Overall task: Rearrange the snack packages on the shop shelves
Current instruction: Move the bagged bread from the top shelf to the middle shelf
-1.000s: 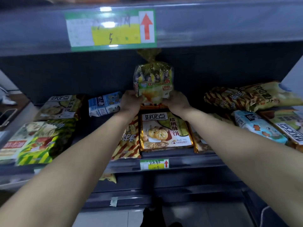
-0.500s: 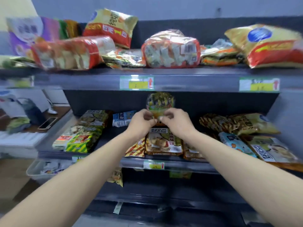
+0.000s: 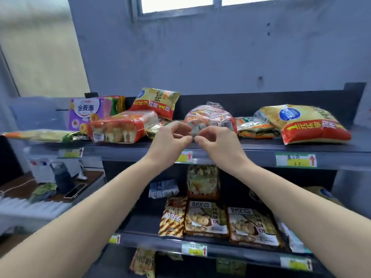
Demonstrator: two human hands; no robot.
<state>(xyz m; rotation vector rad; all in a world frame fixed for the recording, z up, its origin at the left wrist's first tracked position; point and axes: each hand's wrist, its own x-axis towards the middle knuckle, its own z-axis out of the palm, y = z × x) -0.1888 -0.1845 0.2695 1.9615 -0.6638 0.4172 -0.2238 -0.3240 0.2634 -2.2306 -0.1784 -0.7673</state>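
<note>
On the top shelf (image 3: 261, 146) lies a clear snack package with red trim (image 3: 212, 119), in the middle of the row. My left hand (image 3: 170, 137) and my right hand (image 3: 216, 141) meet at its near end. Curled fingers and thumbs pinch the package's front edge from either side. One shelf down, a yellow-green snack bag (image 3: 202, 181) stands upright at the back with no hand on it. My forearms reach up past the middle shelf (image 3: 241, 246) and hide part of it.
Left of my hands lie a red bread pack (image 3: 118, 128), a purple box (image 3: 86, 113) and a gold-red bag (image 3: 156, 102). A large gold-red bag (image 3: 307, 123) lies to the right. Flat biscuit packs (image 3: 206, 218) fill the middle shelf. A desk with a phone (image 3: 75, 190) stands at the left.
Both hands have left the yellow-green bag on the middle shelf and risen to the top shelf. My view has tilted up. The hands now pinch the clear red-trimmed package.
</note>
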